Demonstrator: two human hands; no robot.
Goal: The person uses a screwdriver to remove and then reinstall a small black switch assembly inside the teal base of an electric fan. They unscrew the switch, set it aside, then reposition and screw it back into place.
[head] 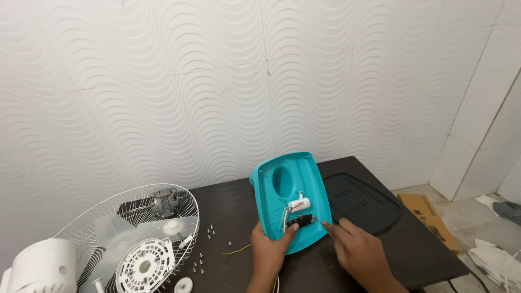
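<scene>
two hands work at a teal plastic fan base housing [293,190] that stands tilted near the back edge of the dark surface [412,249], its hollow inner side turned toward the camera. the left hand [269,250] grips the housing's lower left edge, thumb pressed up against a black switch block [300,221] inside it. the right hand [355,250] is closed around a thin metal tool [320,221], apparently a screwdriver, whose tip touches the right end of the switch block. just above the block sits a small white cylindrical capacitor [299,204], with thin wires running down from it. a yellow wire [237,250] trails out across the surface to the left of the left hand.

just behind and to the right of the housing lies a black perforated cover plate [361,203], flat on the surface. on the left, a white wire fan guard [135,228] rests on the surface with a bare motor [165,202] at its far edge, translucent blades and a white slotted round cover [145,265] in it. a scatter of small screws [209,232] lies between the guard and the housing. a white rounded shell [40,268] sits at the lower left corner. a cardboard box [429,217] lies on the floor to the right.
</scene>
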